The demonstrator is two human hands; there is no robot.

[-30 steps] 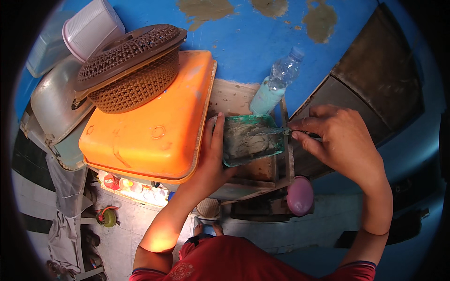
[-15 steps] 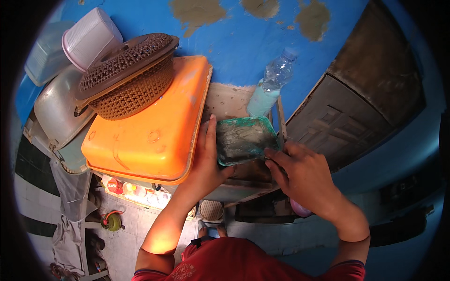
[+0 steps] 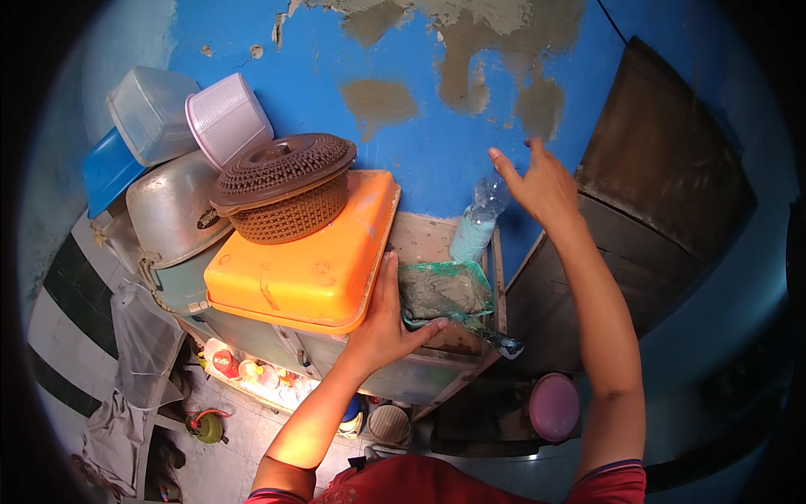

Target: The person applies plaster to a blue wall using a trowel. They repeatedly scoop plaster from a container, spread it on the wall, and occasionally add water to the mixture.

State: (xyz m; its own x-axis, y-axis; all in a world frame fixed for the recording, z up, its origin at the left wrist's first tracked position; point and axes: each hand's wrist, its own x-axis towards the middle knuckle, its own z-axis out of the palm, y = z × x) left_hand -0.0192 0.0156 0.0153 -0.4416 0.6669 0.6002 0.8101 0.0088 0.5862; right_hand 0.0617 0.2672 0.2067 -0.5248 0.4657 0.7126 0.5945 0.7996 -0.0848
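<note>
A green tray [image 3: 484, 281] of wet grey paste sits on the cabinet top. My left hand [image 3: 388, 323] wraps its near left corner, fingers along the side and thumb at the front edge. At the tray's front right lies a tool with a glossy dark handle [image 3: 507, 345]; I cannot make out its kind. My right hand [image 3: 541, 186] is raised near the blue wall, thumb and fingers apart, with nothing visible in it. Close to its fingertips is a grey plaster patch [image 3: 539, 107]; whether they touch it I cannot tell. Below stands a clear plastic bottle [image 3: 474, 235] of pale turquoise liquid.
Left of the tray, an orange basin [image 3: 285, 281] lies upside down with a brown woven-look lidded basket [image 3: 290, 206] on it. Beyond are a metal pot [image 3: 172, 210] and plastic tubs [image 3: 228, 122]. A dark door [image 3: 663, 160] is right; a pink round object [image 3: 554, 406] sits below.
My right hand has let go of the tool at the tray and risen toward the wall. My left hand stays by the tray. The view has tilted upward, showing more wall.
</note>
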